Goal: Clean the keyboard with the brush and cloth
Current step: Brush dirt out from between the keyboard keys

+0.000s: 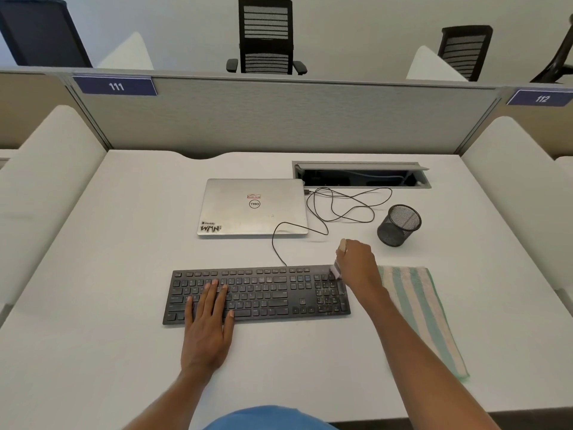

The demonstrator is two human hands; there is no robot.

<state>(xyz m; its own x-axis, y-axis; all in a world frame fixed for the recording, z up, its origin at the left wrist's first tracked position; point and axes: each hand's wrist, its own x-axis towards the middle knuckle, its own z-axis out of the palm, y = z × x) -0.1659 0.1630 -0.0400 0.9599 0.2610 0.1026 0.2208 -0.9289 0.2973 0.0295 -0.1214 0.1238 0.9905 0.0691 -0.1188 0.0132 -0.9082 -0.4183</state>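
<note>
The left hand [207, 321] lies flat, fingers straight, on the keyboard [263, 293] mid-desk, with the cloth [418, 311] to its right. The right hand [356, 265] grips the brush [336, 270] at the keyboard's far right corner; hard strokes could flick dust onto the cloth.

- A closed silver laptop [252, 209] with stickers on its lid lies on the white table [93, 274], beyond the left fingers [213, 294] and up-left of the right fingers [343, 252].
- A thin black cable [341, 209] loops loosely just beyond the right fingers and meets the laptop's right edge.
- A black mesh cup [399, 225] stands near the right fingers, beyond and to their right.
- An open cable hatch [361, 175] sits in the table farther beyond.
- A grey partition [279, 119] carries labels 111 [116, 86] and 112 [541, 98]; black chairs [266, 35] stand behind it.
</note>
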